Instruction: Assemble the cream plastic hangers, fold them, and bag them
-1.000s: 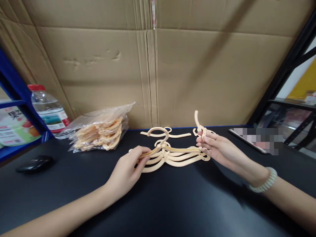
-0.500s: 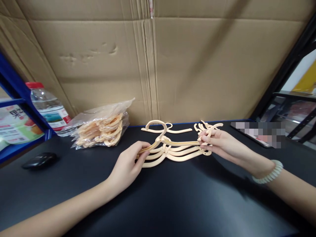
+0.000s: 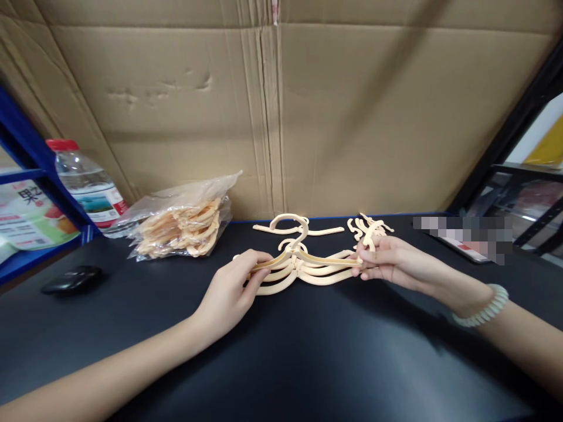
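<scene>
My left hand (image 3: 237, 287) is closed on the left arm of a cream plastic clothes hanger (image 3: 323, 258), its hook pointing up. At the hanger's right end, my right hand (image 3: 391, 261) pinches a small curved cream hook piece (image 3: 368, 234) against the tip. Whether the two parts are joined, I cannot tell; fingers cover the spot. Beneath the held hanger, several matching hangers (image 3: 281, 288) lie overlapped on the black table. Behind them lies another hanger (image 3: 328, 231). A loose pile of small hook pieces (image 3: 352, 225) sits just behind my right hand.
A clear plastic bag (image 3: 185, 225) of cream hangers lies at the back left, near a water bottle (image 3: 88, 181) and a black mouse (image 3: 73, 280). A flat, blurred-out object (image 3: 466, 240) lies at the right. A cardboard sheet (image 3: 352, 105) stands along the back edge.
The hook piece in my right hand has turned more upright and come down to the hanger's right end. The held hanger has shifted slightly right and lower.
</scene>
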Tool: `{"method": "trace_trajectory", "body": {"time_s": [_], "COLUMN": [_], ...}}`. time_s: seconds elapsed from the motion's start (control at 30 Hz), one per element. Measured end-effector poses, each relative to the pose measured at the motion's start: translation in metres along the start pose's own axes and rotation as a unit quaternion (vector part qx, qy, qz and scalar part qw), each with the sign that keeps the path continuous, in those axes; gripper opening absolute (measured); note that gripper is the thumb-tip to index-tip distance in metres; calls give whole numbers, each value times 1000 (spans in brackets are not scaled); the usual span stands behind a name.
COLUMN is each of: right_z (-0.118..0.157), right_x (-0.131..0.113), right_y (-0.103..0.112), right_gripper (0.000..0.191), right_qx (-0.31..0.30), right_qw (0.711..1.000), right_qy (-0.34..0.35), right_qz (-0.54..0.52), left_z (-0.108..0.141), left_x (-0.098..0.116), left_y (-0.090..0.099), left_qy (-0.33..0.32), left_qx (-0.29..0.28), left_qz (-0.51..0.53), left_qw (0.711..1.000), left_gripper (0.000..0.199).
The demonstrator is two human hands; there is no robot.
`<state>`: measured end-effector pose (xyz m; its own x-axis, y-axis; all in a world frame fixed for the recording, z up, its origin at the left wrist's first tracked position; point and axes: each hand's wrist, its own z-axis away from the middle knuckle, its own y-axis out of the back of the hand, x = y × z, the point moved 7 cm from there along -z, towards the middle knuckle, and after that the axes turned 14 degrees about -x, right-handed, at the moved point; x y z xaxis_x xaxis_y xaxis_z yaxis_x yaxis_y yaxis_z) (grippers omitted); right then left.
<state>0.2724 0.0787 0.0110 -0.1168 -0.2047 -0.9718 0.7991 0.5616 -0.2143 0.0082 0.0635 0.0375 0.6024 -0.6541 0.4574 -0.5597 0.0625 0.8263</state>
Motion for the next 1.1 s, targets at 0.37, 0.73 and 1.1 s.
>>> {"method": "trace_trajectory", "body": {"time_s": [0.37, 0.73, 1.1], "right_z": [1, 4, 18], "right_x": [-2, -10, -36], "right_y": [-1, -5, 29], "right_gripper": [34, 27, 22], "right_qx": [68, 134, 156], "right_qw": [995, 983, 971], "right_qy": [48, 102, 90], "right_qz": [62, 69, 155], "left_z": [0, 4, -8], "left_x": [6, 0, 5], "left_y": [2, 2, 44], "left_qy": [-16, 53, 46], "left_qx": [-4, -17, -94], "left_qz": [-23, 7, -150], "left_qw": [1000, 998, 983], "left_gripper": [14, 20, 20]}}
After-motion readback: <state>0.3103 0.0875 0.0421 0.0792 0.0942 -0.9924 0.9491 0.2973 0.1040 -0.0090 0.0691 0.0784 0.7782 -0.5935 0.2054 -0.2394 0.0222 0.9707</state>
